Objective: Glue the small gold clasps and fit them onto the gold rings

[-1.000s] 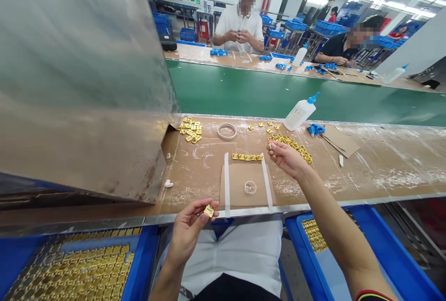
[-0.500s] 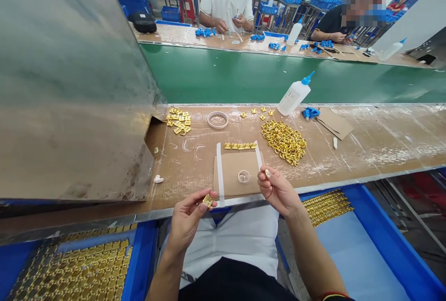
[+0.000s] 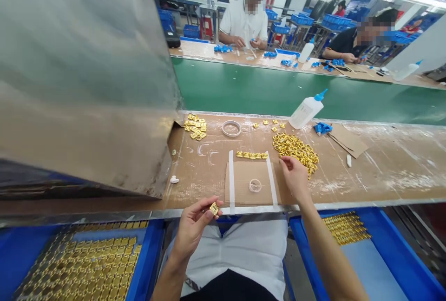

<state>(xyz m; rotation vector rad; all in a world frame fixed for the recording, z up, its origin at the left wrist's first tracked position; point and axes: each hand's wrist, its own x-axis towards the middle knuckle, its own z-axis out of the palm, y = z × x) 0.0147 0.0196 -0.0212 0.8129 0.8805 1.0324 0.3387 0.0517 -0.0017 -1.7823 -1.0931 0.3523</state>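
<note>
My left hand pinches a small square gold piece between thumb and fingertips, just over the bench's front edge. My right hand reaches to the near left side of a heap of gold rings, its thumb and fingertips close together. Whatever sits in that pinch is too small to make out. Between the hands lies a cardboard pad with white tape strips along its sides. A small clear round dish rests on the pad. Along its far edge runs a row of square gold pieces.
A metal housing blocks the left. Behind the pad are loose gold pieces, a tape roll and a tilted white bottle. Blue trays of gold parts flank my legs. Co-workers sit beyond the green belt.
My right hand has moved forward and right from near the pad to the ring heap; the gold ring it showed is out of sight. My left hand keeps its piece. The view has shifted.
</note>
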